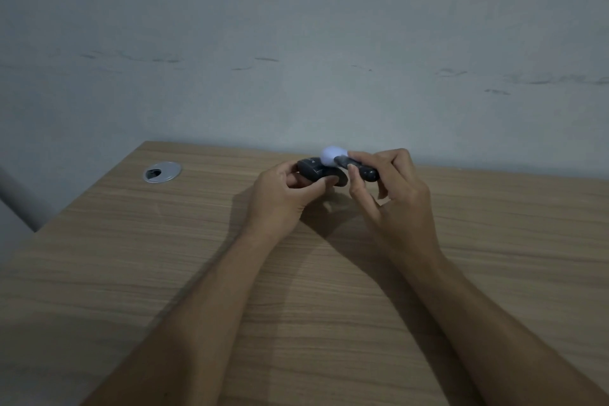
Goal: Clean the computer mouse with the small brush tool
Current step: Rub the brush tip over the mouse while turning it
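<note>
Mouse [315,171]: raised off the bench [164,257], tilted so its surface was reachable.
Left hand [280,194]: curled around the mouse, steadying it.
Right hand [389,188]: pinched the brush [346,161], pale tip touching the mouse.

Dim, bluish, soft focus throughout

A wooden desk [131,273] with a metal cable grommet [162,171]; the mouse [314,170] seems held above it.

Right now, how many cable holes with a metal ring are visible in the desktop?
1. The metal-ringed cable hole sits near the desk's far left corner, left of the left hand. The arms and hands could hide another.
</note>
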Motion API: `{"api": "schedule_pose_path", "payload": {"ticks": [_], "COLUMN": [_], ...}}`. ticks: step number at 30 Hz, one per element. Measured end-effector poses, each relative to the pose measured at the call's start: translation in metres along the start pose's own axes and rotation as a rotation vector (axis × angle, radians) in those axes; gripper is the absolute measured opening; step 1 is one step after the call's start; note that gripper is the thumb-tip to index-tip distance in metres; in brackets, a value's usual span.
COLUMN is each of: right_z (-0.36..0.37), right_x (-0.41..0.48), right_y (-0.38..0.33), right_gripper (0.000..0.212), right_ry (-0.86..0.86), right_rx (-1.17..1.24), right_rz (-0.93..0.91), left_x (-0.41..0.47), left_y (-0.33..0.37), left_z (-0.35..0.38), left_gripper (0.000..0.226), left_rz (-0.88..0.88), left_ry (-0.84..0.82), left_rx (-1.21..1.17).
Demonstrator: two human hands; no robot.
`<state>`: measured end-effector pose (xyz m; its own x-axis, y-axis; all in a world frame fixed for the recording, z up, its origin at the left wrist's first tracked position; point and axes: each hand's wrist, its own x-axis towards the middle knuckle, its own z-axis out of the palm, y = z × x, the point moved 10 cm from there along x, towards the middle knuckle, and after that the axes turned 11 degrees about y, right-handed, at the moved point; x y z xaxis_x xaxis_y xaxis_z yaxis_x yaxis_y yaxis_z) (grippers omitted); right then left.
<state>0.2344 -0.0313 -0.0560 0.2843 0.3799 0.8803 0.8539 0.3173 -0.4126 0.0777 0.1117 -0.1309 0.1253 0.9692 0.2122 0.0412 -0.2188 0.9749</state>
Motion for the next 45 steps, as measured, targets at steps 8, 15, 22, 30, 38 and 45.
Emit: {"api": "schedule_pose_path", "payload": {"ticks": [8, 15, 22, 30, 38, 45], "right_z": [0.003, 0.004, 0.004, 0.003, -0.005, 0.001], "right_x": [-0.003, -0.004, -0.004, -0.002, 0.001, -0.005], "right_y": [-0.001, -0.004, -0.007, -0.008, 0.014, 0.034], "right_gripper": [0.028, 0.028, 0.027, 0.026, 0.018, 0.017], "right_ry": [-0.019, -0.023, -0.039, -0.034, 0.006, -0.022], "right_rx": [-0.012, -0.001, 0.007, -0.006, -0.018, -0.054], "right_rz": [0.001, -0.016, -0.041, -0.051, 0.094, 0.219], "left_x": [0.000, 0.000, -0.001, -0.001, -0.003, -0.002], "left_y": [-0.001, -0.004, -0.001, -0.001, 0.006, 0.005], "left_z": [0.001, 0.000, 0.000, 0.000, 0.000, 0.004], "left_gripper": [0.045, 0.044, 0.033, 0.030, 0.040, 0.059], "left_rz": [-0.009, -0.027, -0.023, -0.027, 0.023, 0.032], "left_ry": [-0.002, -0.001, 0.008, 0.011, -0.010, -0.115], "left_rx": [-0.007, -0.031, -0.018, -0.005, 0.021, 0.000]}}
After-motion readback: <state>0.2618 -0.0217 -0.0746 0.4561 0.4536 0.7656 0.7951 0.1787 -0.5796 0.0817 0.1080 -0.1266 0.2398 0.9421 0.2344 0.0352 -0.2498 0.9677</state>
